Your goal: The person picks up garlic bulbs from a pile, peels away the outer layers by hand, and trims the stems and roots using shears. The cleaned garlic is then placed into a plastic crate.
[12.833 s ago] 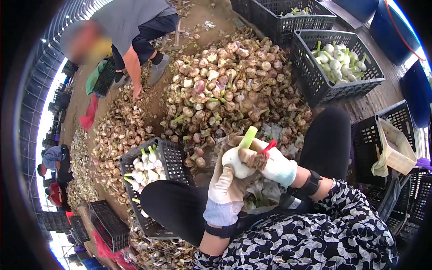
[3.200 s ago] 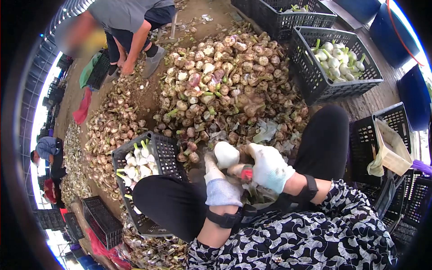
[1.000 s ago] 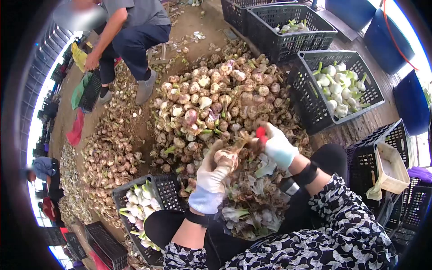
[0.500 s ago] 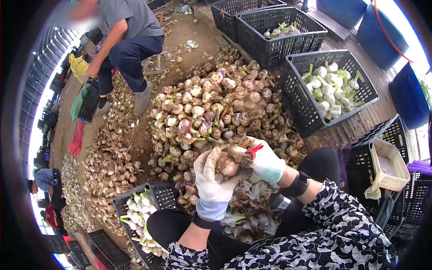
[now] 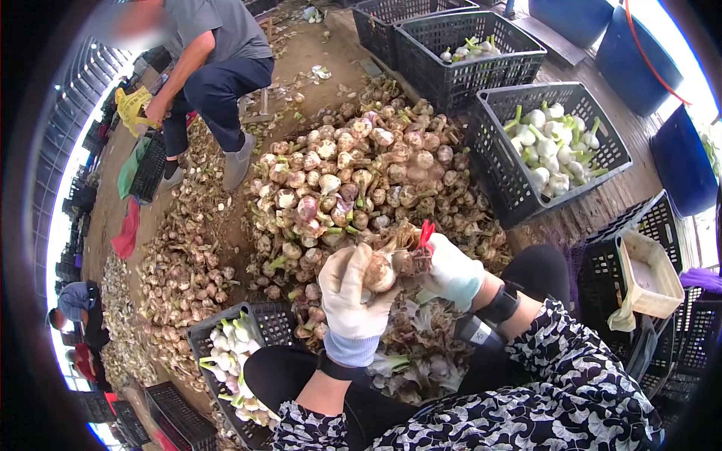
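My left hand [image 5: 353, 293], in a white glove, is wrapped round a brownish garlic bulb [image 5: 379, 272] in front of the garlic pile [image 5: 338, 173]. My right hand [image 5: 453, 272], also gloved, is closed on a small tool with a red part [image 5: 426, 234]; its blade cannot be made out. The tool is beside the right side of the bulb, near its stem or root end. Loose peeled skins [image 5: 425, 338] lie below both hands, between my knees.
A black crate of white garlic [image 5: 259, 323] stands at my left knee, another crate [image 5: 553, 150] at the upper right. A white tray [image 5: 650, 278] rests on crates at the right. A seated person [image 5: 218, 75] holds a yellow bag [image 5: 134, 111]. Blue tubs [image 5: 639, 60] stand at the top right.
My left hand has shifted slightly left with the bulb. My right hand has turned, and the red part now points more upward. The seated person's hand and yellow bag have moved slightly.
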`<action>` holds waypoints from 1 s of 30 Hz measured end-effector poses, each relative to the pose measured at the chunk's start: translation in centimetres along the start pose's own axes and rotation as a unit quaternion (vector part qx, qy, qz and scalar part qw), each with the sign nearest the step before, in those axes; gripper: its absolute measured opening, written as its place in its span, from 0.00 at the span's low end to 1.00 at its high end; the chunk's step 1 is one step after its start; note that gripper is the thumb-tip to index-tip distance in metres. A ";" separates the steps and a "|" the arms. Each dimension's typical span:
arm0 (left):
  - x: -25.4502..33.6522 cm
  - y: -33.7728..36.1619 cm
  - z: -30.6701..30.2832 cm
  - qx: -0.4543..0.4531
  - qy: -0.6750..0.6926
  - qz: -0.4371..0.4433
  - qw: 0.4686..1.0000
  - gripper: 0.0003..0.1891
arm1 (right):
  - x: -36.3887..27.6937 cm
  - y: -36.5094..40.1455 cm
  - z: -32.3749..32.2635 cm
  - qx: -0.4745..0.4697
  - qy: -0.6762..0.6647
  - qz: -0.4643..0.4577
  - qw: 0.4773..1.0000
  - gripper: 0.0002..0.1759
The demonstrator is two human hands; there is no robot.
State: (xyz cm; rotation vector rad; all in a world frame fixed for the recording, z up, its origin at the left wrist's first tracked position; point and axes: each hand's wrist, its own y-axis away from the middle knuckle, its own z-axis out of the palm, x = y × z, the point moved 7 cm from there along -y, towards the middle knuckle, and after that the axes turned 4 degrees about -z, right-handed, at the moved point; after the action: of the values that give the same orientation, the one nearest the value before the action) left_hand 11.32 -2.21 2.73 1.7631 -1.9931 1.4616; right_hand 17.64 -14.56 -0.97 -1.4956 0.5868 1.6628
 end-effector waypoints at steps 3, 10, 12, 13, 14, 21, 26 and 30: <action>1.2 0.0 0.1 -0.005 -0.033 0.067 0.997 0.37 | 0.0 0.2 0.3 -0.015 -0.087 0.103 0.991 0.09; 1.3 0.1 0.4 -0.022 -0.035 0.047 0.998 0.36 | 3.9 0.5 -1.2 0.091 -0.018 0.130 0.987 0.06; 1.3 0.0 0.4 -0.021 -0.046 0.048 0.998 0.36 | 2.7 0.6 -0.2 0.134 -0.081 0.132 0.979 0.05; 0.4 -0.1 0.3 -0.020 -0.004 -0.020 1.000 0.36 | 2.5 0.7 -0.1 0.176 -0.143 0.133 0.965 0.04; -0.5 -0.2 0.3 -0.020 0.039 -0.088 0.995 0.36 | 3.3 0.5 -0.2 0.175 -0.143 0.133 0.965 0.04; -4.6 2.2 3.4 -0.014 0.547 -0.469 0.693 0.25 | 5.6 -0.1 1.1 -0.026 -0.324 0.130 0.937 0.06; -5.1 3.2 4.8 -0.072 0.539 -0.441 0.714 0.29 | 3.0 -0.4 0.0 0.038 0.012 0.037 0.999 0.07; -5.2 2.1 2.7 -0.058 0.479 -0.414 0.772 0.28 | 2.5 0.1 -0.3 0.090 -0.175 0.091 0.976 0.06</action>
State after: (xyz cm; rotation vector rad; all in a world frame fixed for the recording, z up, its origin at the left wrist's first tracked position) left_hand 12.63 -0.66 -3.15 1.1313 -0.6254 1.3736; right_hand 17.83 -14.22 -3.45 -1.0135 0.6718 1.9027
